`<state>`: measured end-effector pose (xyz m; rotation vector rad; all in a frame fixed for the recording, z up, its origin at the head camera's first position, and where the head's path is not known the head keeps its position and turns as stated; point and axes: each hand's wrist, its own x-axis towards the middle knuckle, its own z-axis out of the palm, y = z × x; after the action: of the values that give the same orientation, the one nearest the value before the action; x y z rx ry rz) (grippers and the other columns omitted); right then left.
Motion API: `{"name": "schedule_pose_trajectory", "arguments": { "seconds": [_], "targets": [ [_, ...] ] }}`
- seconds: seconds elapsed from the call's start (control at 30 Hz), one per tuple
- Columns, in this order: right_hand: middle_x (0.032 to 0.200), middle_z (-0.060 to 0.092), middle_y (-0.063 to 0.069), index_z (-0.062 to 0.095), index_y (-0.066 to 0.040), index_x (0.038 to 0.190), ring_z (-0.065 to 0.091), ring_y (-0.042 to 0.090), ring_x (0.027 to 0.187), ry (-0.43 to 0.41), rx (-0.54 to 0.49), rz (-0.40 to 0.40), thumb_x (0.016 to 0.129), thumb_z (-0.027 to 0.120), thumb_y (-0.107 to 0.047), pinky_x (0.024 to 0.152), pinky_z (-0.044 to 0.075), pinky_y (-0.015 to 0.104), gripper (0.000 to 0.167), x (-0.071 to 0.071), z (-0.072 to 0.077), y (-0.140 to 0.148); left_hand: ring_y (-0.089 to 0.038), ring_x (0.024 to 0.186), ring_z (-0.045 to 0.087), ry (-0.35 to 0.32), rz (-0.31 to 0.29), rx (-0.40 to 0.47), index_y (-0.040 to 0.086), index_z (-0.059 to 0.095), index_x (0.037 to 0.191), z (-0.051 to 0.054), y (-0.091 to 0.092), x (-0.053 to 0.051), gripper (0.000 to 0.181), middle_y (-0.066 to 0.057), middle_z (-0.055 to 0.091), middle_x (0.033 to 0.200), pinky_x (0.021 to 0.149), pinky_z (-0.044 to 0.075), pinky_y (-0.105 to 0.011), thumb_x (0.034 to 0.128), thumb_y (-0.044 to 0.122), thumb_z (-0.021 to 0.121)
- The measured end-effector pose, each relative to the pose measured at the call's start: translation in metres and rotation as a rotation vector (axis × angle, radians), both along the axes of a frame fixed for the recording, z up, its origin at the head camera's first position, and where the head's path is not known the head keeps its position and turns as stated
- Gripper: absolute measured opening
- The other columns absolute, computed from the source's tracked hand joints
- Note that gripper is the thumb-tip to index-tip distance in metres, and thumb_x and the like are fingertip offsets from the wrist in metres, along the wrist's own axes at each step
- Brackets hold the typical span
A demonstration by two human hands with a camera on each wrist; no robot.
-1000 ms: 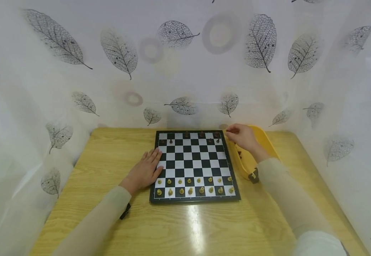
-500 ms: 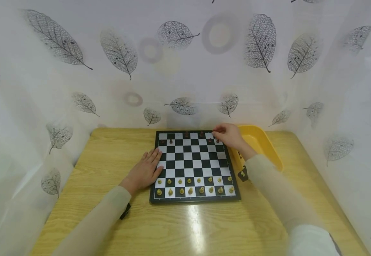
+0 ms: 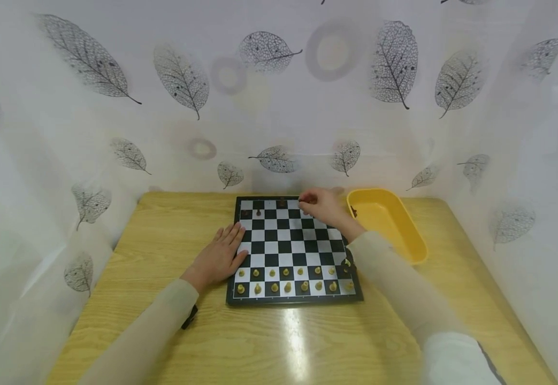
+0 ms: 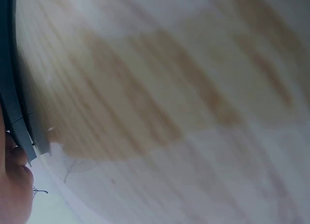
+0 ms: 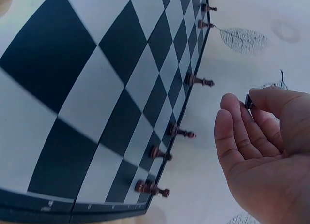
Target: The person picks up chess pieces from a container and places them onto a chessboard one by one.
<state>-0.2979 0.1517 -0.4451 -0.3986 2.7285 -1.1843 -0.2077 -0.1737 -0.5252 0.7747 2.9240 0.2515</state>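
On the square black-and-white chessboard [image 3: 284, 247], the near yellow chess pieces [image 3: 288, 287] look done; the far red-brown chess pieces [image 5: 182, 132] look unfinished. Our flat left hand [image 3: 218, 256] rests on its left edge. Our right hand [image 3: 324, 206] pinches a small dark thing [image 5: 248, 101] over its far edge, which we see clearly only from the right wrist.

The yellow wood-grained tabletop [image 3: 240, 342] looked glossy; the square black-and-white plastic-looking chessboard [image 3: 290, 234] and rounded yellow plastic-looking tray [image 3: 385, 216], smooth; the beige cloth sleeves [image 3: 141, 329], matt.
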Motion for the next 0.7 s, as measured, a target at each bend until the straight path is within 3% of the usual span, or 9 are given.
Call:
{"name": "schedule_pose_trajectory", "arguments": {
  "seconds": [0.13,0.47,0.7],
  "targets": [
    [0.114,0.074,0.016,0.070,-0.002,0.124,0.074,0.025,0.093,0.008,-0.014,0.035,0.103,0.067,-0.019,0.083,0.063,0.036,0.027,0.000,-0.002,-0.009,-0.038,0.164,0.016,-0.006,-0.001,-0.009,0.000,0.022,0.167,-0.001,0.001,0.000,0.072,-0.018,0.015,0.176,0.134,0.015,-0.055,0.1132,0.047,0.035],
    [0.117,0.075,0.016,0.071,0.000,0.125,0.075,0.023,0.090,0.013,-0.018,0.114,0.104,0.067,-0.019,0.073,0.061,0.032,0.029,-0.003,-0.012,-0.032,-0.038,0.164,0.017,0.009,-0.001,-0.006,0.000,0.023,0.166,-0.002,0.000,0.000,0.072,-0.019,0.016,0.176,0.134,0.016,-0.055,0.1133,0.047,0.035],
    [0.115,0.075,0.015,0.071,0.000,0.123,0.076,0.022,0.089,0.012,-0.023,0.135,0.102,0.068,-0.017,0.074,0.061,0.032,0.027,-0.003,-0.016,-0.046,-0.038,0.164,0.018,0.001,0.004,-0.011,0.001,0.023,0.167,0.002,0.001,0.001,0.072,-0.018,0.016,0.176,0.134,0.015,-0.055,0.1133,0.048,0.035]
  ]
}}
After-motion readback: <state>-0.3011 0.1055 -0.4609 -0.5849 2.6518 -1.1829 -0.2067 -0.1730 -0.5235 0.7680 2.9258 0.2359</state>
